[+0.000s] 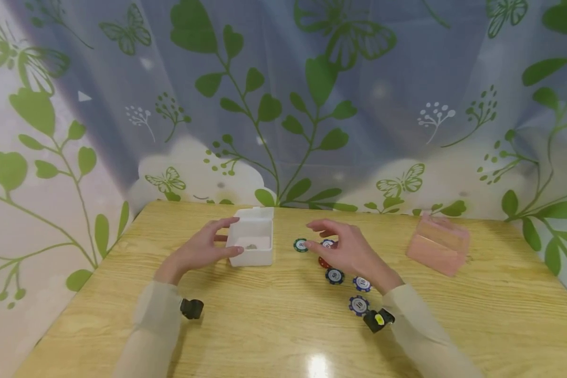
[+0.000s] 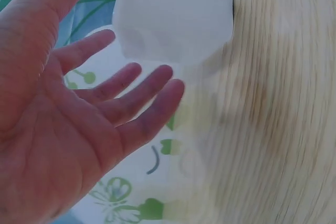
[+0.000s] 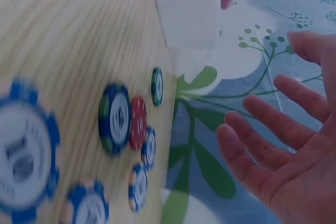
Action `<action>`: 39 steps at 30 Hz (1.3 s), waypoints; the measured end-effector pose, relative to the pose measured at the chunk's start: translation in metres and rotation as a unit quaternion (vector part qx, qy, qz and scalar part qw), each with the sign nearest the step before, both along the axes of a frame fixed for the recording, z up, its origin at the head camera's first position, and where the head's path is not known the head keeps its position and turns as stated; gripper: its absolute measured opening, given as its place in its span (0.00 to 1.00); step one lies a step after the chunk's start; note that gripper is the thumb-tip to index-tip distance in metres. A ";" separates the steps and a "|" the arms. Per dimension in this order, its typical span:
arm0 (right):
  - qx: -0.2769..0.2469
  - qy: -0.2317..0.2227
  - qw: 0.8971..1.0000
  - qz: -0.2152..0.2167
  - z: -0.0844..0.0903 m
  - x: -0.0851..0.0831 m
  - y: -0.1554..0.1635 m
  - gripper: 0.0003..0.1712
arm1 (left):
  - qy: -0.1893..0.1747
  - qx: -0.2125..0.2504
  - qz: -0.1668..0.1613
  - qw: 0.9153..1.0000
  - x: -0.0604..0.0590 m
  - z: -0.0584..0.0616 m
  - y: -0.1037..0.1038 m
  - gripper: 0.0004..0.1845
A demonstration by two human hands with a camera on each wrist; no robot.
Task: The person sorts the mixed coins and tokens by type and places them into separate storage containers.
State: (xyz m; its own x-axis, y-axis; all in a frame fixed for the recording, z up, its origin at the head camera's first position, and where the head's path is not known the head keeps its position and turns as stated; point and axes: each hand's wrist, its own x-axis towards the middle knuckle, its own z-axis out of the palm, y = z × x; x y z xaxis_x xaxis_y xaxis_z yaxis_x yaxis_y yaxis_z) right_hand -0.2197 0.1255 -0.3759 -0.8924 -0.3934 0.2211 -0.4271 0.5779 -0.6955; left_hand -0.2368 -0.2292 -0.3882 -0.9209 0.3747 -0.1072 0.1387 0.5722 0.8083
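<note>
An open white box (image 1: 260,256) stands on the table with its lid tipped back, and something small and greyish (image 1: 251,247) lies inside. My left hand (image 1: 198,249) is at the box's left side, thumb by the front wall and forefinger by the raised lid, fingers loosely extended. Over the poker chips hovers my right hand (image 1: 352,249), fingers relaxed, palm facing the box and nothing in its grasp. A green chip (image 1: 300,245) lies near the right thumb. A red chip (image 1: 324,263), partly hidden by that hand, and a dark blue chip (image 3: 115,119) lie beneath it.
More blue-edged chips (image 1: 359,305) lie towards the right forearm. At the right stands an open pink translucent case (image 1: 437,254). A patterned curtain (image 1: 283,131) hangs along the back of the wooden table (image 1: 264,325).
</note>
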 end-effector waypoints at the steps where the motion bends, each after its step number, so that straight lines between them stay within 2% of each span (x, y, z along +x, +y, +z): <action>1: 0.009 0.005 1.000 0.000 0.001 0.001 0.002 0.26 | 0.012 -0.009 0.005 1.000 0.002 0.001 -0.001 0.43; 4: 0.042 0.028 0.999 -0.002 0.003 0.005 0.009 0.29 | 0.055 -0.027 0.020 0.998 0.008 0.006 -0.002 0.39; 7: 0.074 0.051 0.996 -0.008 0.005 0.009 0.016 0.32 | 0.115 -0.051 0.030 0.992 0.012 0.010 -0.002 0.36; 9: 0.093 0.062 0.994 -0.016 0.006 0.011 0.020 0.35 | 0.158 -0.078 0.038 0.984 0.015 0.014 0.000 0.34; 12: 0.121 0.073 0.989 -0.031 0.008 0.014 0.027 0.37 | 0.218 -0.132 0.059 0.965 0.019 0.018 0.004 0.31; 15: 0.154 0.091 0.983 -0.040 0.010 0.015 0.033 0.39 | 0.251 -0.177 0.082 0.948 0.024 0.021 0.007 0.32; 18: 0.187 0.118 0.974 -0.047 0.011 0.015 0.041 0.42 | 0.261 -0.212 0.089 0.938 0.028 0.023 0.010 0.36; 21: 0.215 0.148 0.964 -0.057 0.012 0.016 0.048 0.44 | 0.252 -0.247 0.082 0.932 0.032 0.027 0.014 0.40; 24: 0.244 0.154 0.955 -0.072 0.013 0.017 0.056 0.46 | 0.244 -0.276 0.073 0.927 0.037 0.030 0.018 0.44; 28: 0.274 0.139 0.947 -0.088 0.015 0.020 0.067 0.50 | 0.253 -0.291 0.067 0.920 0.042 0.029 0.021 0.45; 33: 0.286 0.141 0.942 -0.106 0.015 0.022 0.080 0.50 | 0.256 -0.286 0.061 0.922 0.045 0.024 0.024 0.45; 39: 0.285 0.140 0.940 -0.122 0.013 0.025 0.098 0.50 | 0.260 -0.275 0.043 0.924 0.045 0.022 0.032 0.45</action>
State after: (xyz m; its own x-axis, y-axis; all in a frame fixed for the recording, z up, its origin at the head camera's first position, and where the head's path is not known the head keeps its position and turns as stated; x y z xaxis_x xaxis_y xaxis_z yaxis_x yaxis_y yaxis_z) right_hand -0.1952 0.2240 -0.3632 -0.9098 -0.3105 0.2753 -0.3537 0.9272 -0.1230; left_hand -0.1918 -0.1975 -0.3663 -0.9255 0.3178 0.2061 0.3612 0.9042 0.2279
